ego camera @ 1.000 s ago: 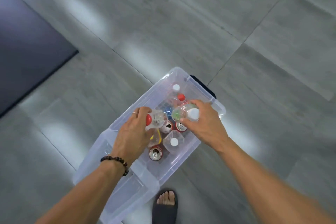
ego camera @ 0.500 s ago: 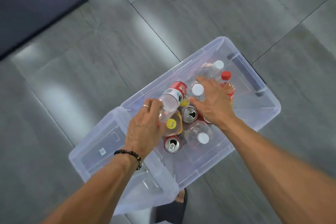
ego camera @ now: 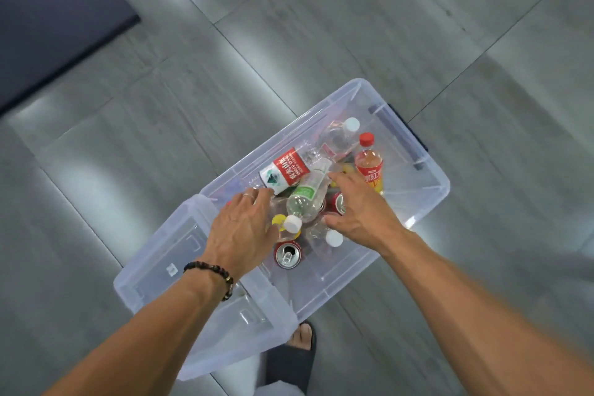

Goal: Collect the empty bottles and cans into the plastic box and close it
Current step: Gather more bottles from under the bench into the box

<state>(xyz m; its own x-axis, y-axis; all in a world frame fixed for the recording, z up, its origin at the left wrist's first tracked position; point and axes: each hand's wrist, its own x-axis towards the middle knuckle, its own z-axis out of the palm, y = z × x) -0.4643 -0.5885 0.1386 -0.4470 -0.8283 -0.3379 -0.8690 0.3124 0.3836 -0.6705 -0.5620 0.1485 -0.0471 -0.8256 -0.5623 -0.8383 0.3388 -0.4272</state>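
Note:
The clear plastic box (ego camera: 445, 185) stands open on the floor, with several bottles and cans inside. My left hand (ego camera: 242, 231) curls its fingers over the near end of a red-labelled bottle (ego camera: 287, 170) that lies slanted on the pile. A green-labelled bottle with a white cap (ego camera: 303, 202) lies between my hands. My right hand (ego camera: 361, 212) hovers beside it with fingers spread, holding nothing. An orange drink bottle with a red cap (ego camera: 369, 167) and a clear white-capped bottle (ego camera: 342, 137) lie at the far end. A red can (ego camera: 287, 254) stands at the near end.
The box's clear lid (ego camera: 173, 270) lies upside down against the box's near-left end. My sandalled foot (ego camera: 297, 357) stands just below the box. Grey floor tiles surround it, and a dark mat (ego camera: 54, 13) lies at the upper left.
My right hand has let go of the green-labelled bottle, which now lies on the pile. My left hand has lowered the red-labelled bottle into the box.

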